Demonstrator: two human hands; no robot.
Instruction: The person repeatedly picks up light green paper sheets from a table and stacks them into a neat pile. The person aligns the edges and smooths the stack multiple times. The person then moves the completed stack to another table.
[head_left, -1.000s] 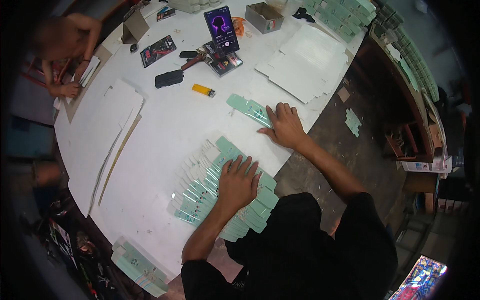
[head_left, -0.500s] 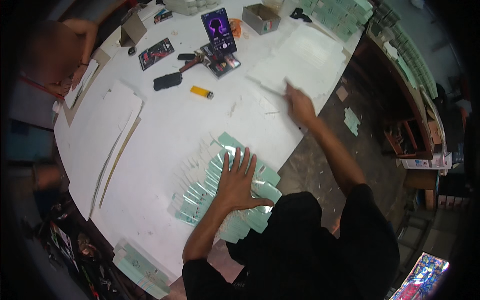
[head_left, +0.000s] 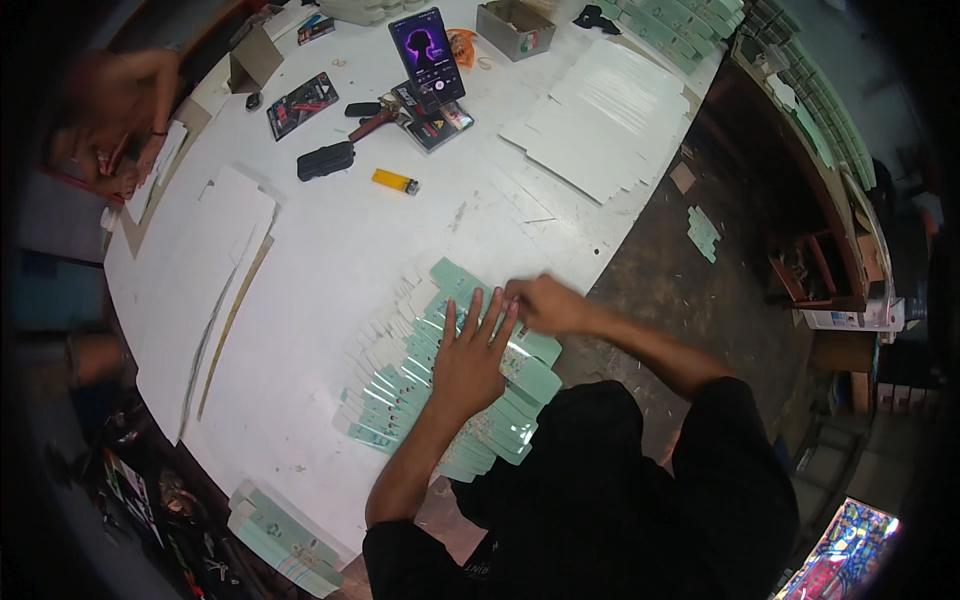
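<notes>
Fanned out near the table's front edge lie many overlapping mint-green flat carton blanks (head_left: 400, 395) with white flaps along their left side. My left hand (head_left: 470, 370) rests flat on them, fingers stretched and spread. Beside its fingertips, over the upper right part of the fan, is my right hand (head_left: 545, 303). Its fingers are curled closed against the blanks; whatever they pinch, if anything, is hidden.
A pile of white flat blanks (head_left: 610, 120) lies at the far right. A yellow lighter (head_left: 396, 181), a black pouch (head_left: 326, 160) and a propped phone (head_left: 428, 60) stand farther back. Green cartons (head_left: 285, 540) sit at the near-left corner. Another person's arms rest at the far left.
My right hand has come back from beside the white pile, down and left to my left hand's fingertips. My left hand stays on the green blanks, its fingers drawn slightly closer.
</notes>
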